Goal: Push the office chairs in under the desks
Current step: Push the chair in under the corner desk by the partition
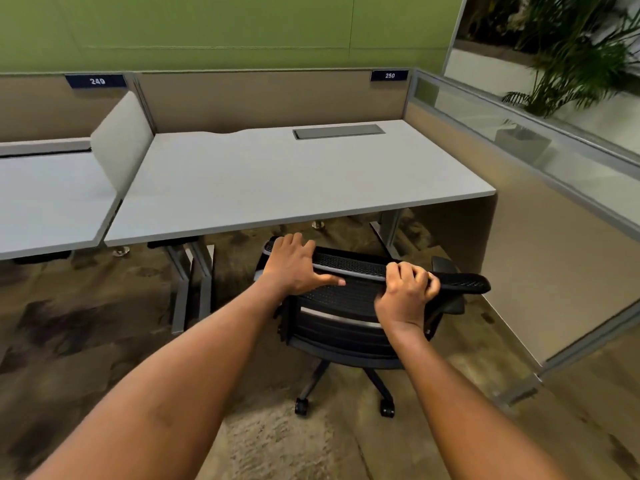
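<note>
A black mesh office chair (346, 327) stands on castors in front of a grey desk (263, 181) labelled 250. Its backrest faces me and its seat points toward the desk; the front of the chair sits near the desk's front edge. My left hand (294, 265) rests over the left end of the backrest's top edge, fingers curled over the far side and thumb stretched along the near side. My right hand (407, 292) is clenched around the top edge toward the right end. One armrest (446, 265) shows at the right.
A second grey desk (45, 199), labelled 249, lies at the left behind a grey divider screen (121, 140). Desk legs (194, 282) stand left of the chair. A beige partition wall (554, 258) with a glass top closes the right side. Patterned carpet covers the floor.
</note>
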